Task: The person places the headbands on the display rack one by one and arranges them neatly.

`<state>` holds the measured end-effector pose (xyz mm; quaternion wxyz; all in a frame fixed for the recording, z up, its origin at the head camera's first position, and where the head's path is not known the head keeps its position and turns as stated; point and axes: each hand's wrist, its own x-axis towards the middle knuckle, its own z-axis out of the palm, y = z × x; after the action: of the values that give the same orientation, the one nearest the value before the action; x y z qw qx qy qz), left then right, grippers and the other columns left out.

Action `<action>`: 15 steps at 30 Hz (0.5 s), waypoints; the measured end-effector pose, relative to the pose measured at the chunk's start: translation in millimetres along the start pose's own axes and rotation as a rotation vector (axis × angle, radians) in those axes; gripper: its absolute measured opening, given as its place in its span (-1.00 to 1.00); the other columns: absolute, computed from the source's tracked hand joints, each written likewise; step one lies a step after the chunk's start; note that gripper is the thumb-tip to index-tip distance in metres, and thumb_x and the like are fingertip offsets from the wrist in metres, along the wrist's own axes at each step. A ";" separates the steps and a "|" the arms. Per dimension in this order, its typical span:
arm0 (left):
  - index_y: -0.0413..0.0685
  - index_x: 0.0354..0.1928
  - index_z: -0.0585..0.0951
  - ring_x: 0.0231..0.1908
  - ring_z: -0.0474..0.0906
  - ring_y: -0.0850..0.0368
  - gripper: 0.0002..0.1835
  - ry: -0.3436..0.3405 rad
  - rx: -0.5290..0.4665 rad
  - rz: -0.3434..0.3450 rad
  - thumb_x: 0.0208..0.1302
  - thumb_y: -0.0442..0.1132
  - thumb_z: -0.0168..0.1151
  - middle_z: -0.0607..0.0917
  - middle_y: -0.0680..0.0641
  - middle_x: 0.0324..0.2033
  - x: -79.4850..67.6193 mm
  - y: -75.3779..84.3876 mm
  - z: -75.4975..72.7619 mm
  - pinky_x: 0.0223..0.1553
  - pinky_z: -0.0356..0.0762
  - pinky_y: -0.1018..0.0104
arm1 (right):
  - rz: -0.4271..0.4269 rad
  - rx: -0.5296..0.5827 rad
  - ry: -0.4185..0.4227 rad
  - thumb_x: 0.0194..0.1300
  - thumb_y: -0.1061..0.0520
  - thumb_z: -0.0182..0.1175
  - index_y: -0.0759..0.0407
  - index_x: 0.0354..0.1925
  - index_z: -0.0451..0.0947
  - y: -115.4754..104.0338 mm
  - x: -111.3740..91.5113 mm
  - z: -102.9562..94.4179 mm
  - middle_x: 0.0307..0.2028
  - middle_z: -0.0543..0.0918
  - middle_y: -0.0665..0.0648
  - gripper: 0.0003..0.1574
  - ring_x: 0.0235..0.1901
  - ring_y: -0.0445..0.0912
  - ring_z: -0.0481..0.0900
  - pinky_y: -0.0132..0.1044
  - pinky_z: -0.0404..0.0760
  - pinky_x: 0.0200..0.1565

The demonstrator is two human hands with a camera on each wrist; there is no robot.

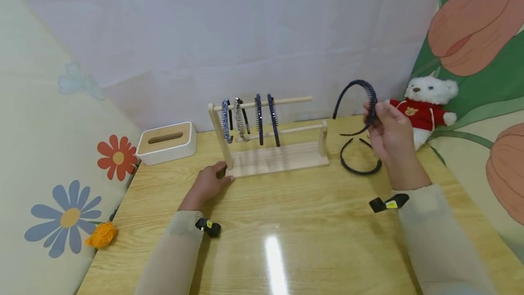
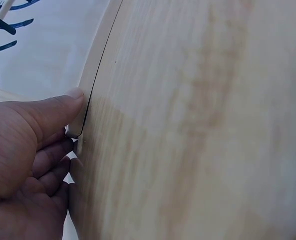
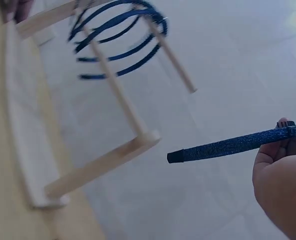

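My right hand holds a dark blue toothed headband up in the air, right of a wooden rack. One tip of this headband points toward the rack in the right wrist view. My left hand grips the front left corner of the rack's base, thumb on the edge and fingers bent at its end. On the rack's upper bar hang a light blue headband, a silvery one and two dark blue headbands. Another dark headband lies on the table below my right hand.
A white tissue box with a wooden top stands left of the rack. At the right back sits a white teddy bear in a red sweater, partly behind my right hand. An orange fuzzy object is at the table's left edge.
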<state>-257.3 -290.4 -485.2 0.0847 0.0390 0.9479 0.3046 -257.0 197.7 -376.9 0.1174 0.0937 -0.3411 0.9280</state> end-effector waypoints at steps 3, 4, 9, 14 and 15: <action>-0.08 0.66 0.37 0.61 0.24 -0.44 -0.29 0.003 0.000 0.003 0.61 -0.05 0.32 0.40 -0.37 0.58 0.1 -0.3 -0.5 0.61 0.21 -0.38 | -0.013 0.011 -0.019 0.54 0.24 0.31 0.32 -0.10 0.79 3.4 9.9 17.3 -0.21 0.87 0.22 -0.84 -0.27 -0.05 0.81 -0.35 0.80 -0.10; -0.08 0.66 0.37 0.60 0.24 -0.44 -0.29 0.005 0.001 0.004 0.61 -0.05 0.32 0.40 -0.37 0.58 0.1 -0.2 -0.6 0.61 0.22 -0.38 | -0.011 0.000 -0.028 0.55 0.23 0.31 0.31 -0.09 0.80 6.5 12.7 22.1 -0.21 0.87 0.21 -0.83 -0.27 -0.06 0.81 -0.35 0.80 -0.10; -0.11 0.65 0.39 0.59 0.25 -0.46 -0.30 0.014 0.002 0.023 0.61 -0.05 0.32 0.41 -0.38 0.57 -0.3 0.4 -0.9 0.60 0.23 -0.38 | 0.018 -0.073 -0.053 0.59 0.23 0.26 0.21 -0.13 0.83 32.2 22.1 36.6 -0.24 0.89 0.14 -0.80 -0.28 -0.11 0.82 -0.38 0.80 -0.11; -0.12 0.65 0.39 0.59 0.25 -0.48 -0.29 0.013 0.005 0.025 0.61 -0.04 0.32 0.40 -0.40 0.57 -0.6 -0.7 -0.2 0.60 0.22 -0.40 | 0.083 -0.156 -0.034 0.64 0.27 0.17 0.09 -0.20 0.83 60.4 23.8 41.4 -0.28 0.88 0.06 -0.68 -0.29 -0.17 0.81 -0.43 0.78 -0.10; -0.11 0.65 0.38 0.59 0.24 -0.48 -0.29 0.012 0.002 0.022 0.61 -0.04 0.32 0.40 -0.39 0.57 -0.5 -1.0 0.1 0.60 0.22 -0.40 | 0.089 -0.175 -0.033 0.64 0.28 0.15 0.07 -0.21 0.83 65.2 23.8 42.8 -0.28 0.88 0.05 -0.65 -0.29 -0.18 0.81 -0.43 0.78 -0.09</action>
<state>-256.8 -291.1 -485.8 0.0755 0.0475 0.9483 0.3046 -294.1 125.1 -378.5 0.0783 0.0832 -0.4266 0.8972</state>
